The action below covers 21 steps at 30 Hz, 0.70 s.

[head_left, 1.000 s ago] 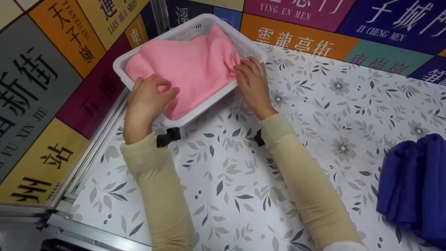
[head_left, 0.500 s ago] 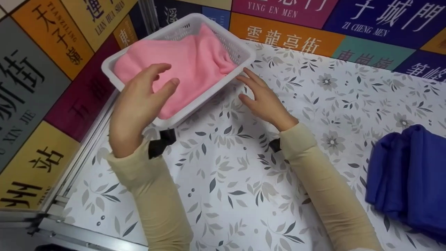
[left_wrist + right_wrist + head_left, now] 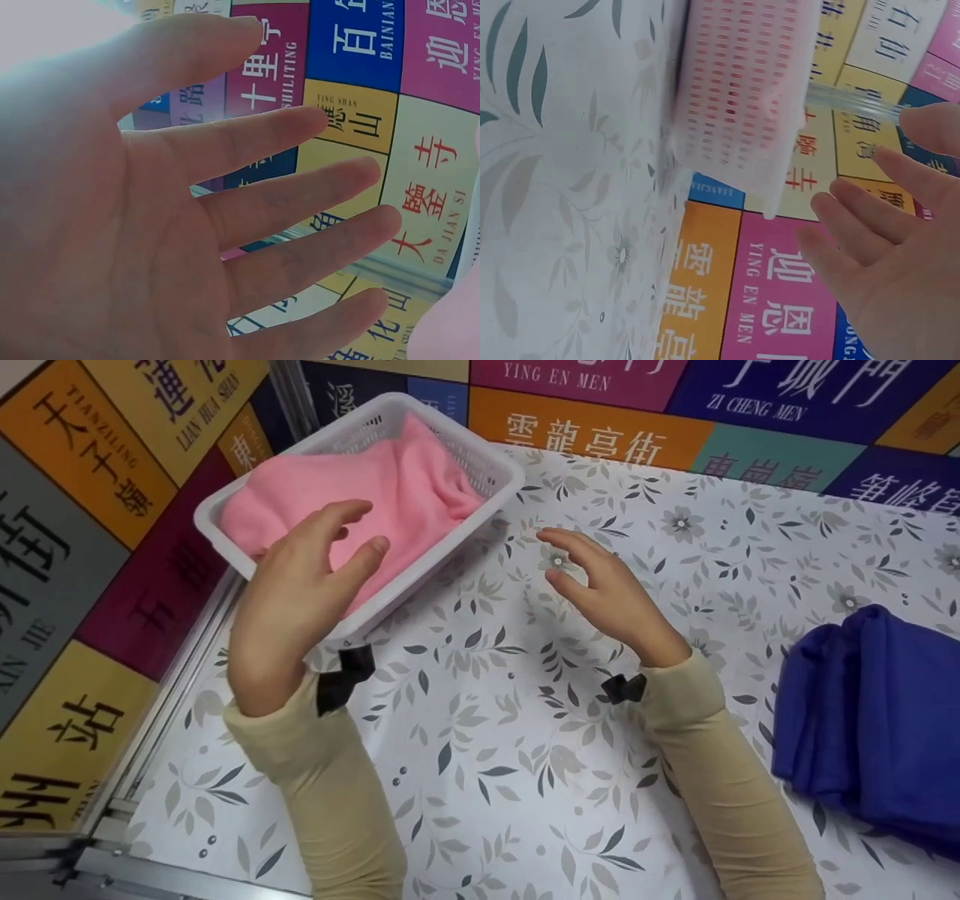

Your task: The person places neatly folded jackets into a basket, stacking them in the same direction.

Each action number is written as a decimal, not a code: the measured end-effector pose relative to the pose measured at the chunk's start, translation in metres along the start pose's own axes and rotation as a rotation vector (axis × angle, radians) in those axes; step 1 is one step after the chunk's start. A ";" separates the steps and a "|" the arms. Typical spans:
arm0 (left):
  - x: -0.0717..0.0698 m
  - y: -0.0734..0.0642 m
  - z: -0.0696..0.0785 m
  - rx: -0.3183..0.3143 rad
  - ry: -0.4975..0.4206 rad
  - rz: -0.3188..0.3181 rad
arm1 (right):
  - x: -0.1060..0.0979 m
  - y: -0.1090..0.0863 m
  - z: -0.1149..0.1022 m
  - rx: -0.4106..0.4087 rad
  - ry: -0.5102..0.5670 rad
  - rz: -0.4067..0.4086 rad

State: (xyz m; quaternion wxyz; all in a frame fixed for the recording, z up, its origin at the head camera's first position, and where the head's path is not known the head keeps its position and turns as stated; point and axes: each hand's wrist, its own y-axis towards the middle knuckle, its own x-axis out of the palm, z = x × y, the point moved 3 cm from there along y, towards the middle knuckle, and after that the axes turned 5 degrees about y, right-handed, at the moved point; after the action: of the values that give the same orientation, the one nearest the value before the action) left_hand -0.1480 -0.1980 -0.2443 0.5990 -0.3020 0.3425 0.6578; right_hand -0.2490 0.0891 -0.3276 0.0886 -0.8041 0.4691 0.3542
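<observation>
A pink cloth lies bunched inside a white plastic basket with slotted walls, at the back left of the table in the head view. My left hand hovers over the basket's near left side, fingers spread and holding nothing. In the left wrist view the left hand shows a bare palm with straight fingers. To the right of the basket, my right hand is held above the table, apart from everything. The right wrist view has the right hand with loose fingers, beside the basket.
Folded dark blue cloth lies at the right of the table. A white tablecloth with a leaf print covers the surface. Panels with Chinese lettering stand behind and at the left, with a metal frame at the lower left.
My right hand has let go of the pink cloth at the basket's right edge and drawn back toward the right. My left hand has come away from the rim, its fingers opening.
</observation>
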 end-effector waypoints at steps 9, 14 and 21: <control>0.008 0.002 0.016 0.071 0.024 -0.015 | -0.026 -0.041 -0.016 0.013 0.093 0.031; 0.011 0.003 0.020 0.090 0.031 -0.016 | -0.048 -0.058 -0.009 0.026 0.121 0.085; 0.015 0.005 0.025 0.106 0.054 -0.034 | -0.063 -0.075 0.012 0.037 0.103 0.150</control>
State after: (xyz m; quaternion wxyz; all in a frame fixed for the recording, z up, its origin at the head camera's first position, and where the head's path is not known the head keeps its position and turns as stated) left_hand -0.1542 -0.1695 -0.2414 0.6157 -0.2933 0.3876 0.6202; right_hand -0.2133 0.1790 -0.3091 0.0522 -0.7823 0.5382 0.3092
